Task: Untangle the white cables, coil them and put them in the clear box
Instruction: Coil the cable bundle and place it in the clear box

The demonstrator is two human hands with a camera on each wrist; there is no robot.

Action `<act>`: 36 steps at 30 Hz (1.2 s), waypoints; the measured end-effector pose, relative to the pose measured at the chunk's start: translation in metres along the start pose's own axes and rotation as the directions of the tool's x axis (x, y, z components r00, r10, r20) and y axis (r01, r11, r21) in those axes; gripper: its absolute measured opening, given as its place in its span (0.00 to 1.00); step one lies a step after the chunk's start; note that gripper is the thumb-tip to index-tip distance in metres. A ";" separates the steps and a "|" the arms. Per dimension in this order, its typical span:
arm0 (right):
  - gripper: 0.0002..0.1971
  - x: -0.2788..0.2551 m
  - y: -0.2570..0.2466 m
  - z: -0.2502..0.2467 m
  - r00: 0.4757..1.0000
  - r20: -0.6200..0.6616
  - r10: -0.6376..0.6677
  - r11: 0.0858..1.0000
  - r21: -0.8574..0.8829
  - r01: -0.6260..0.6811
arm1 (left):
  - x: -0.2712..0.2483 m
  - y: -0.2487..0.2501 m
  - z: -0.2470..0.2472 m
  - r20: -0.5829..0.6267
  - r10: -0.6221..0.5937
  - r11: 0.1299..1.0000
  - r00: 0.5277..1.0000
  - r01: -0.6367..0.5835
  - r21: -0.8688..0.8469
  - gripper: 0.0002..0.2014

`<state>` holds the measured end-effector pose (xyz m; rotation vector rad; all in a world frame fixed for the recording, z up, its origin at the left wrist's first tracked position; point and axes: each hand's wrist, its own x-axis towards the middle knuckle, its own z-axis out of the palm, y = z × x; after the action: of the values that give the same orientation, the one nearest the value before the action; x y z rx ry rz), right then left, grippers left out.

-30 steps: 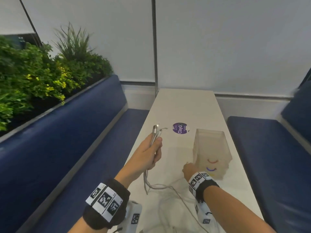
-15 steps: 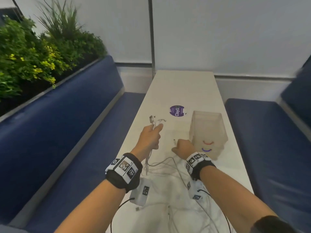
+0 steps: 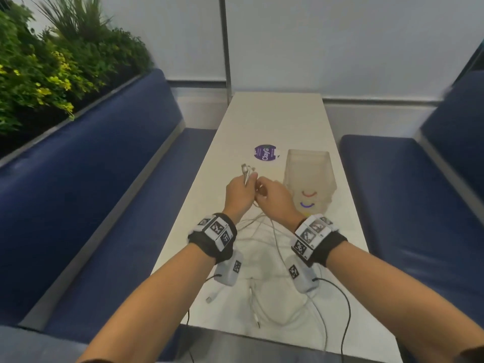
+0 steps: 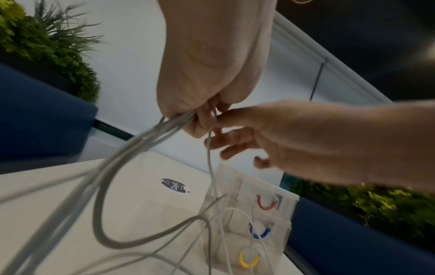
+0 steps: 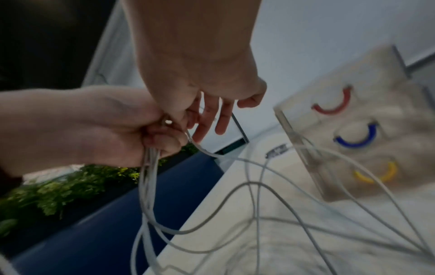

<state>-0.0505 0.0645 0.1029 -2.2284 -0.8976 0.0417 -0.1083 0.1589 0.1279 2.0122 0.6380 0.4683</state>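
Observation:
My left hand (image 3: 238,190) is raised over the white table and grips a bundle of white cables (image 4: 150,141). Their plugs (image 3: 245,171) stick up out of the fist. My right hand (image 3: 273,199) is right against it, and its thumb and forefinger pinch one thin white cable (image 4: 209,158) just below the left fingers (image 5: 164,141). The other right fingers (image 5: 222,121) point loosely outward. From both hands the cables hang in tangled loops (image 3: 258,229) onto the table. The clear box (image 3: 309,167), with red, blue and yellow handles (image 5: 357,137), stands just right of my hands.
More white cable and loose plugs (image 3: 258,310) lie near the table's front edge (image 3: 262,334). A round purple sticker (image 3: 265,152) is on the table beyond my hands. Blue benches (image 3: 104,184) (image 3: 408,195) flank the table, with plants (image 3: 52,64) behind the left one.
My right hand has moved up and left from beside the box to meet my left hand and has taken hold of a cable. The left hand keeps its grip on the bundle.

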 end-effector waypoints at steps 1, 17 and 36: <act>0.04 -0.002 -0.003 -0.005 0.999 -0.027 -0.022 1.000 -0.019 0.021 | -0.001 0.001 0.001 -0.026 0.053 0.998 0.998 -0.053 0.022 0.21; 0.22 -0.063 -0.065 -0.079 0.939 0.324 -0.116 0.515 0.828 -0.222 | -0.037 0.155 -0.059 -0.077 0.049 0.584 0.996 -0.091 -0.807 0.15; 0.05 -0.036 -0.022 -0.147 0.750 0.661 -0.025 0.989 0.125 -0.077 | -0.124 0.095 -0.050 0.896 0.212 0.883 0.389 0.318 -0.347 0.16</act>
<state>-0.0493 -0.0368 0.2179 -2.0949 -1.1803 0.9418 -0.2107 0.0769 0.2264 1.4118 -0.1553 -0.5598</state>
